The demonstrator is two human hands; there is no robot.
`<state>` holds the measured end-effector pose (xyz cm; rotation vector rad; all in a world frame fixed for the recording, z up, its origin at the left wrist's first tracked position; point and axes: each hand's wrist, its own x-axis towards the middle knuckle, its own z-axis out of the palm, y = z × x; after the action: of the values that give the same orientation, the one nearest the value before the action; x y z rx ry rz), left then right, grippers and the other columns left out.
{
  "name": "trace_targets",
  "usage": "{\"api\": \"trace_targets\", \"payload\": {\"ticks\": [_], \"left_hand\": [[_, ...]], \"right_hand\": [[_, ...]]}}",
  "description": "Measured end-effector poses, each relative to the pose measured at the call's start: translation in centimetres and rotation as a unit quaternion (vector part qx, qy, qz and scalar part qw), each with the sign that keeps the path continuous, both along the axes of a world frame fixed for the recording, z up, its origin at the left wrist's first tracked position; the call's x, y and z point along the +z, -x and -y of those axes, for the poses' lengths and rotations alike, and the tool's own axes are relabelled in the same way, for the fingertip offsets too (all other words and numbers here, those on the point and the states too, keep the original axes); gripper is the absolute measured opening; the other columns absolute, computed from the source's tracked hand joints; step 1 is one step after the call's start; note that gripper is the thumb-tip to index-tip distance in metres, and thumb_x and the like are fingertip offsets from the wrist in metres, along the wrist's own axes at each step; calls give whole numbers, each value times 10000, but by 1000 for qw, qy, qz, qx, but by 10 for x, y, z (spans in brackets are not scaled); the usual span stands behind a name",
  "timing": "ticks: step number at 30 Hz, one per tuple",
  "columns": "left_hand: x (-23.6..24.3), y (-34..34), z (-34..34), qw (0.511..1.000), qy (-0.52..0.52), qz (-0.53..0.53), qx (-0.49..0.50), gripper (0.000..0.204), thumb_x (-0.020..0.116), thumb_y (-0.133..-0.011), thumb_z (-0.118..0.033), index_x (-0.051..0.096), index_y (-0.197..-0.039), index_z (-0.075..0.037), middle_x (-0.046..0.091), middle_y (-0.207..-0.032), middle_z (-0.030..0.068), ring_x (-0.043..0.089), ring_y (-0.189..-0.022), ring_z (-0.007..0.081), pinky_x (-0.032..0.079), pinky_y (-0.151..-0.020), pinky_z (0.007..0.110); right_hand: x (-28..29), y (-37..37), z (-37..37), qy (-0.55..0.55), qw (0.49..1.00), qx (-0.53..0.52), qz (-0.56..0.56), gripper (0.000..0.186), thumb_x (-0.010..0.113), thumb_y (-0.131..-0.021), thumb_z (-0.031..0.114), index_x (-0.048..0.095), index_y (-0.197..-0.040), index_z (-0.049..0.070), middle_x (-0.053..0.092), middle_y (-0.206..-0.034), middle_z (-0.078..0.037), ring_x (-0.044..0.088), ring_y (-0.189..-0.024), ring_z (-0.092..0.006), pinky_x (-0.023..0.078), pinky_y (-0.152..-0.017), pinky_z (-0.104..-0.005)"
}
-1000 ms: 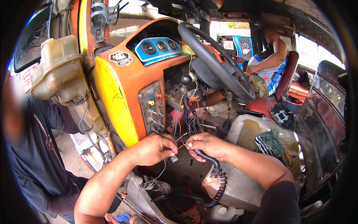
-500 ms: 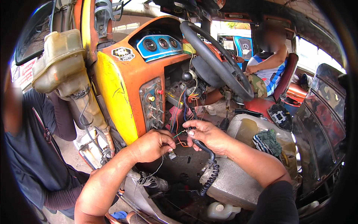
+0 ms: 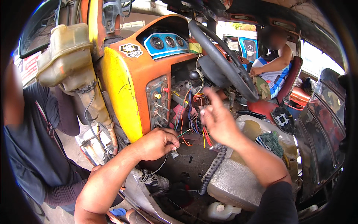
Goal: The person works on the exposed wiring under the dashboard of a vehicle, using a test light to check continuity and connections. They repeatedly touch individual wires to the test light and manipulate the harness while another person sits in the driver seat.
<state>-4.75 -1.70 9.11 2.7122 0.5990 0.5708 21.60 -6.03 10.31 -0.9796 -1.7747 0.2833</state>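
My left hand (image 3: 158, 143) is closed in a pinch on a thin green wire (image 3: 184, 133), left of the hanging wires. An orange wire (image 3: 185, 143) loops just beside its fingertips, and a pale wire hangs below. My right hand (image 3: 222, 125) is lifted over the wires under the steering wheel, slightly blurred, with its index finger stretched up and its fingers apart; I see nothing in it. A bundle of coloured wires (image 3: 193, 121) hangs beneath the dashboard. Below my right wrist is a black coiled cable (image 3: 212, 170), its upper end partly hidden by that hand.
The steering wheel (image 3: 227, 63) and the orange dashboard (image 3: 143, 72) with its switch panel (image 3: 158, 102) stand ahead. A grey seat (image 3: 233, 179) is at right, bearing a green cloth (image 3: 270, 143). One person sits beyond the wheel; another stands at left beside a yellowed plastic tank (image 3: 69, 59).
My right hand has left the green wire and black cable, rising with its fingers spreading. My left hand stays pinched near the same place. The view has shifted slightly.
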Motion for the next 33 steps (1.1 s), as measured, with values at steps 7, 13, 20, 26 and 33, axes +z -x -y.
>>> {"api": "trace_targets", "payload": {"ticks": [7, 13, 20, 26, 33], "left_hand": [[-1, -2, 0, 1000, -5, 5, 1, 101, 756, -889, -19, 739, -986, 0, 728, -996, 129, 726, -953, 328, 581, -846, 408], [-2, -1, -3, 1000, -6, 14, -1, 103, 755, -890, -17, 739, -990, 3, 729, -993, 131, 727, -944, 327, 582, -845, 405], [-5, 1, -3, 1000, -2, 31, -3, 103, 752, -894, -19, 741, -993, 5, 731, -996, 131, 727, -947, 330, 581, -851, 404], [-5, -1, -2, 999, -13, 42, -5, 106, 746, -896, -14, 746, -1000, 4, 736, -1014, 135, 728, -954, 332, 584, -856, 405], [-7, -1, -2, 999, -18, 31, 2, 110, 749, -893, -18, 753, -1002, -2, 739, -1019, 131, 730, -957, 330, 587, -860, 403]], "right_hand": [[41, 1, 0, -27, 996, 29, 76, 788, 507, -1038, -28, 111, -1699, 134, 592, -737, -46, 588, -705, -127, 533, -733, -315], [34, -4, 10, -13, 999, -22, 23, 444, 537, -1047, 19, 420, -1472, 70, 576, -700, -91, 556, -616, -161, 510, -653, -344], [5, 0, 6, 245, 960, 130, 42, 206, 458, -1086, 107, 474, -1276, 30, 622, -759, -37, 537, -576, -101, 465, -532, -296], [-13, 9, 1, 326, 927, 170, -70, 397, 462, -1068, 84, 401, -1451, -4, 611, -751, -53, 522, -563, -107, 440, -520, -282], [-22, 7, -14, 326, 924, 195, -35, 191, 446, -1076, 79, 508, -1243, 11, 611, -770, -59, 528, -570, -101, 431, -524, -269]]}}
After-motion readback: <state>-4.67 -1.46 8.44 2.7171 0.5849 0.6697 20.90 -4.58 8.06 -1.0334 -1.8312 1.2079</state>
